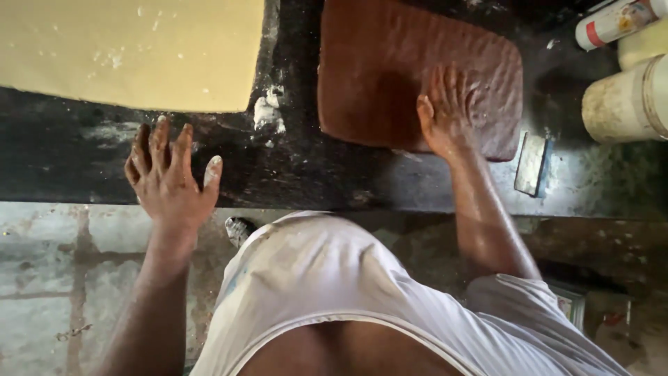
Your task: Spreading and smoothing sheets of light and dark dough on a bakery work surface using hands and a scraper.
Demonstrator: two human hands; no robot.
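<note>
Head view looks straight down over the person's own chest and white shirt (pixel 313 278), which hides the near edge of the desk (pixel 292 167) and part of the tiled floor (pixel 49 278). The yellow slab (pixel 132 49) at the far left is cut off by the top and left edges, so its full shape cannot be told. The brown slab (pixel 390 76) is cut off at the top, and its near right part is covered by the right hand (pixel 449 111). At the far right, three containers are only partly in frame — a pale tub (pixel 623 104), a cream one (pixel 643 45) behind it and a white tube-like one with a red band (pixel 616 21); their contents cannot be made out.

The brown slab lies on the dark desk right of centre, thick, with rounded corners and a dimpled, rippled top. The right hand rests flat on it, fingers spread, gripping nothing. The left hand (pixel 170 177) hovers open with fingers splayed at the near edge of the desk, just near of the yellow slab, dusted white and holding nothing.

Counted: two slabs, two hands, three containers, one small flat scraper (pixel 532 163) just right of the brown slab, and one lump of white scraps (pixel 268 111) between the slabs.
</note>
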